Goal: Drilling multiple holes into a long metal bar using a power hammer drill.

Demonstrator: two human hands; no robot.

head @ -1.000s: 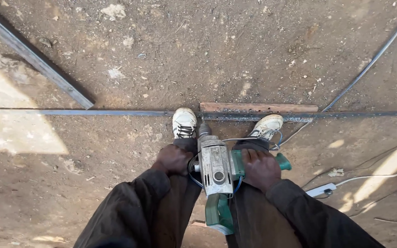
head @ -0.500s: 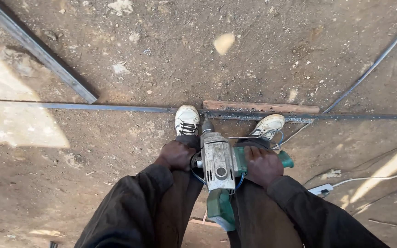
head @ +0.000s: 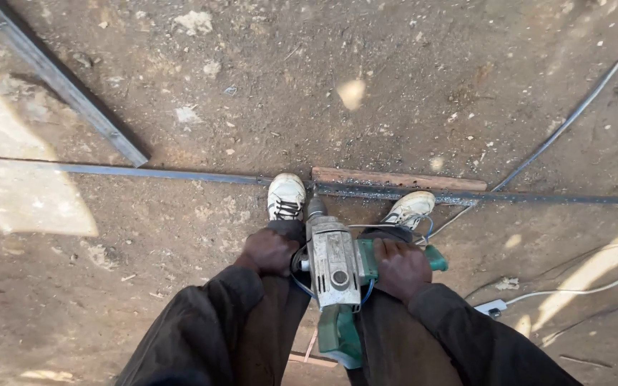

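A person stood on a dirt floor (head: 409, 78) and looked straight down at an electric drill (head: 334, 264) held low in the middle of the frame. The drill had a grey metal body and a green rear housing, and its nose pointed down toward a long dark steel bar (head: 180, 174) that ran across the frame from left to right. The left hand (head: 270, 251) was closed on the drill's left side, though what it gripped there was hidden beneath it. The right hand (head: 400, 268) was wrapped around a green side handle (head: 434, 259) that stuck out to the right. A blue cord looped under the drill body. Two white shoes stood at the bar, the left shoe (head: 285, 196) just beside the drill's nose and the right shoe (head: 410, 208) further right. A rusty strip (head: 398, 179) lay along the upper side of the bar. A second steel bar (head: 66, 82) slanted across the upper left. A white cable (head: 588, 292) trailed at the lower right.
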